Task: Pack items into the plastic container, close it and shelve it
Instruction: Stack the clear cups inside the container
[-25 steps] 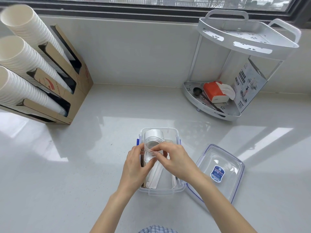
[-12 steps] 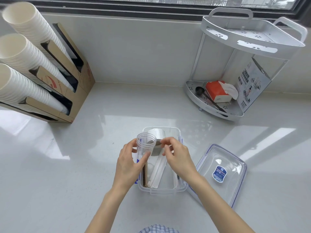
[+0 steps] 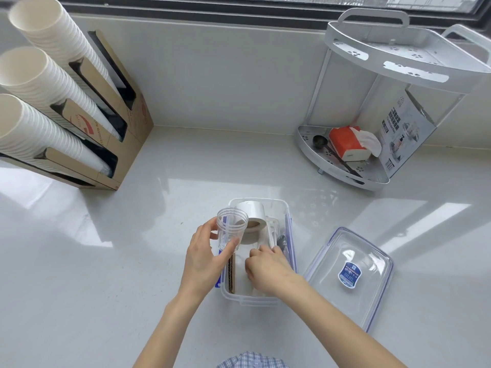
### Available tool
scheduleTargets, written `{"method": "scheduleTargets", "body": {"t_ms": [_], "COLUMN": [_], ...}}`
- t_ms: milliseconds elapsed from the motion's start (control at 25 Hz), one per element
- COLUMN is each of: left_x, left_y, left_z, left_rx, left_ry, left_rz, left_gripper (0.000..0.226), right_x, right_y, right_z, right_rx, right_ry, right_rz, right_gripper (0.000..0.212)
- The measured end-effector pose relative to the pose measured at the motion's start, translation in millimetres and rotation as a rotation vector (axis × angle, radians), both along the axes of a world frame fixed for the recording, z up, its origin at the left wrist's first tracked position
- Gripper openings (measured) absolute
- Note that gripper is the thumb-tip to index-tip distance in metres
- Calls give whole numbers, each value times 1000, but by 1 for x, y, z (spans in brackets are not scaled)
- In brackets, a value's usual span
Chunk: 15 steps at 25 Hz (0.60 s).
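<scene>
Just below the middle of the frame sits the clear rectangular plastic container (image 3: 288, 221) with blue side latches, open on the glossy white tabletop (image 3: 106, 261), and it already holds a white roll of tape (image 3: 252, 212), some flat white packets and a brown cardboard strip along its left wall. Its clear lid with a blue sticker (image 3: 350, 274) lies upside down just to the right, touching or nearly touching the container. The left hand (image 3: 204, 258) holds a small clear ribbed plastic cup (image 3: 230, 229) upright over the container's left edge, thumb on the near side and fingers (image 3: 210, 227) curved round the far side, closed only as far as the cup's width. That cup looks light, thin and slick, likely to flex if squeezed, so a gentle hold around its middle seems best. The right hand (image 3: 268, 272) reaches down inside the container, fingers bent and pressed on the white packets; whether it pinches one I cannot tell. The container itself should be stiff but smooth, best lifted by both short ends once latched. A white corner shelf rack (image 3: 398, 57) stands at the upper right.
</scene>
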State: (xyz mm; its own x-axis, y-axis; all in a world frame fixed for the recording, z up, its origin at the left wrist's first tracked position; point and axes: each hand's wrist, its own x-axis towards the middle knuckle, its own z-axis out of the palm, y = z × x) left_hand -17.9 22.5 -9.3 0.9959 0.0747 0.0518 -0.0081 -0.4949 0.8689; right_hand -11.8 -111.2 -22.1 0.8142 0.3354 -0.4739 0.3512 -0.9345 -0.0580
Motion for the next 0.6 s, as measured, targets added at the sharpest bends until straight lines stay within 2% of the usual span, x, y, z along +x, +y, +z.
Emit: {"method": "scheduleTargets", "body": {"t_ms": [120,400,480,600], "left_x": [0,-2,-2,-3], "left_y": [-2,-6,-7,-9], "left_z": [0,1,1,1], "left_rx": [0,8,14,-20], "left_ry": [7,9,9,42], "left_rz": [-13,-35,-38,-42], "left_gripper": [42,42,43,54], "right_x": [2,-1,0,0], "right_y": [-7,-17,-18,-20], "right_z": [3,-1,1,12], "right_rx": [-82,-44,82,536], "right_ry": [4,-12,-37,-120], "right_rz": [-26,-89,-158,-401], "right_gripper": [32,34,36,38]}}
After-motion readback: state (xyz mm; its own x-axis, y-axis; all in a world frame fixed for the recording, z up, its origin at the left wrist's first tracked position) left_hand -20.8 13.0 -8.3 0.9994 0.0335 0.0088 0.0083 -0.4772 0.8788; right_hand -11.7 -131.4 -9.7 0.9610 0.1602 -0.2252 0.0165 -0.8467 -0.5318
